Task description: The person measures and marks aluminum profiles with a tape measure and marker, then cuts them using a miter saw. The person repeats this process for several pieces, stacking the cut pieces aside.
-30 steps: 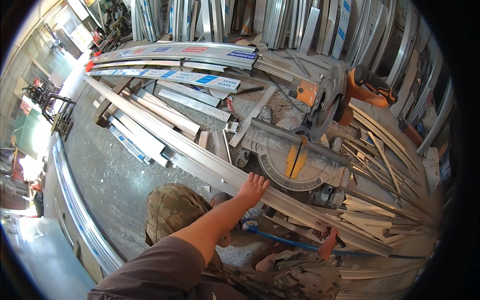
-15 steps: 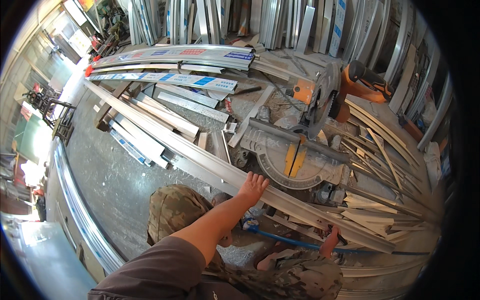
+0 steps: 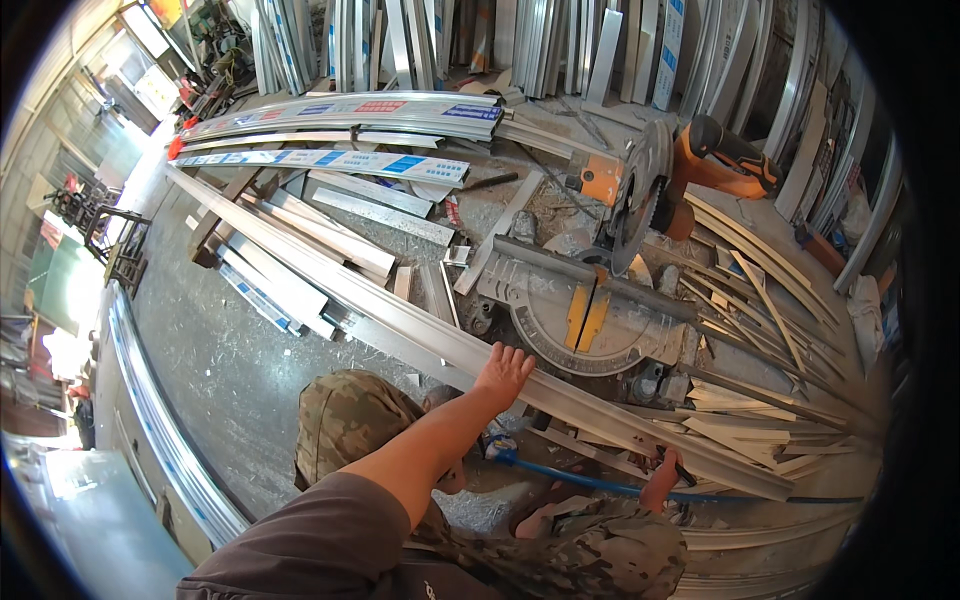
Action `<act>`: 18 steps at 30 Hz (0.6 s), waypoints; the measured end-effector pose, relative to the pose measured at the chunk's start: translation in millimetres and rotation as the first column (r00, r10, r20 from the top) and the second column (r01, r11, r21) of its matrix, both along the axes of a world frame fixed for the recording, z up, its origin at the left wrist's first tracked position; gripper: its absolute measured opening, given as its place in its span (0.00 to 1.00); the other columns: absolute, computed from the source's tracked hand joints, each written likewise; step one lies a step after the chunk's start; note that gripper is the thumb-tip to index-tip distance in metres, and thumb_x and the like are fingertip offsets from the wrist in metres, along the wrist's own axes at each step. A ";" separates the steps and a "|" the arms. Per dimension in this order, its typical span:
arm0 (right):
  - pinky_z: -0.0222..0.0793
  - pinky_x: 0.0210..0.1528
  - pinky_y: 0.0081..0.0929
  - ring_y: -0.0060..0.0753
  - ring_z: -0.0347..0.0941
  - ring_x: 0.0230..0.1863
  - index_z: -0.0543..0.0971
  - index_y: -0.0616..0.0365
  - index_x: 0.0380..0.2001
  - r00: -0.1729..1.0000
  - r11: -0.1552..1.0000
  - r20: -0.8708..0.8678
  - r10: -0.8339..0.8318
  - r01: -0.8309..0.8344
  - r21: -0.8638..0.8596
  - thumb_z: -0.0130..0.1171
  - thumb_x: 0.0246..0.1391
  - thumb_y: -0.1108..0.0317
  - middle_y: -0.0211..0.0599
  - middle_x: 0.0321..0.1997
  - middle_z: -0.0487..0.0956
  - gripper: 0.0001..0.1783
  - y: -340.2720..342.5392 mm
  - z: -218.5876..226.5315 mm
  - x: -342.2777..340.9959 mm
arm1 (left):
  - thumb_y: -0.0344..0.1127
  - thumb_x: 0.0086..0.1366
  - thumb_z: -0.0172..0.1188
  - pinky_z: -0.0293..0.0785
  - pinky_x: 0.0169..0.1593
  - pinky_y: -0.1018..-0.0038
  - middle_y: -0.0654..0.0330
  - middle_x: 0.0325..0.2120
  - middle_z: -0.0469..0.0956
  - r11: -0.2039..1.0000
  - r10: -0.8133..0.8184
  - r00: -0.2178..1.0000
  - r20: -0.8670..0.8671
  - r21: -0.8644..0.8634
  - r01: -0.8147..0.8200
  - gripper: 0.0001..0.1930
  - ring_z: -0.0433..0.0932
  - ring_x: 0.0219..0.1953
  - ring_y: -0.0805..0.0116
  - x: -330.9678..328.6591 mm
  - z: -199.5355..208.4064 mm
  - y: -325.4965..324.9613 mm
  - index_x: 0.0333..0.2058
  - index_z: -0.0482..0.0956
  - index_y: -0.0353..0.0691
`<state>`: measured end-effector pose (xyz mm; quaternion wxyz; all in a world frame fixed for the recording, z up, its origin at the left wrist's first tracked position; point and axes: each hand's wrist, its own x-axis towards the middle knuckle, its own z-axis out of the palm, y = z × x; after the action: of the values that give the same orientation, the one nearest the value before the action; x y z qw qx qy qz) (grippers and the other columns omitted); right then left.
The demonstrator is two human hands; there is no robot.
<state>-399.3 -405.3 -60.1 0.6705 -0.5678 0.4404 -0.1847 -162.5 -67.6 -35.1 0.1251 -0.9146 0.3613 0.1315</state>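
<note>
A long pale metal profile (image 3: 415, 325) runs slantwise from the far left to the near right, in front of a miter saw (image 3: 590, 310). My left hand (image 3: 505, 377) grips it, with the fingers over its far edge. Close to the profile's near right end, my right hand (image 3: 657, 487) is closed around a slim black object (image 3: 684, 470), too small to name. Some of its fingers are hidden by the profile's edge. The saw's toothed blade (image 3: 643, 205) is raised above the round base, away from both hands.
Wrapped profiles (image 3: 350, 112) lie at the back left, with offcuts (image 3: 380, 222) below them. Thin strips (image 3: 765, 300) are piled right of the saw. A blue hose (image 3: 590, 484) crosses the floor by my right hand. Upright profiles (image 3: 560, 50) line the back.
The view has shifted very slightly. The black object in my right hand has changed its tilt a little. My left hand stays in place on the profile, and the saw is unmoved.
</note>
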 end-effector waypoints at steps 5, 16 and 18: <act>0.50 0.38 0.43 0.31 0.57 0.34 0.75 0.53 0.42 1.000 0.999 0.004 0.018 -0.019 0.042 0.45 0.73 0.59 0.32 0.35 0.68 0.12 -2.7 0.8 -1.2 | 0.36 0.59 0.64 0.50 0.68 0.51 0.55 0.49 0.69 1.000 -0.005 1.000 -0.001 0.013 0.006 0.38 0.66 0.56 0.55 -0.7 3.7 -0.4 0.68 0.60 0.42; 0.48 0.40 0.44 0.30 0.55 0.35 0.74 0.52 0.42 0.999 0.999 -0.027 0.036 -0.036 0.012 0.45 0.73 0.59 0.30 0.35 0.65 0.12 0.2 -2.9 0.1 | 0.32 0.58 0.62 0.56 0.63 0.54 0.54 0.44 0.70 0.995 -0.022 0.998 0.064 -0.100 0.028 0.33 0.68 0.50 0.55 -2.9 0.5 6.0 0.63 0.65 0.38; 0.47 0.40 0.43 0.31 0.55 0.35 0.75 0.52 0.42 0.999 0.999 -0.024 0.032 -0.032 0.009 0.45 0.73 0.59 0.30 0.35 0.66 0.12 3.2 2.3 2.1 | 0.32 0.58 0.61 0.55 0.63 0.53 0.54 0.44 0.70 0.993 -0.024 0.997 0.079 -0.109 0.033 0.32 0.68 0.50 0.55 -2.3 -1.9 7.4 0.62 0.65 0.38</act>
<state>-397.3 -402.0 -57.8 0.6705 -0.5740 0.4402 -0.1649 -164.8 -60.2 -37.1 0.0901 -0.9193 0.3758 0.0739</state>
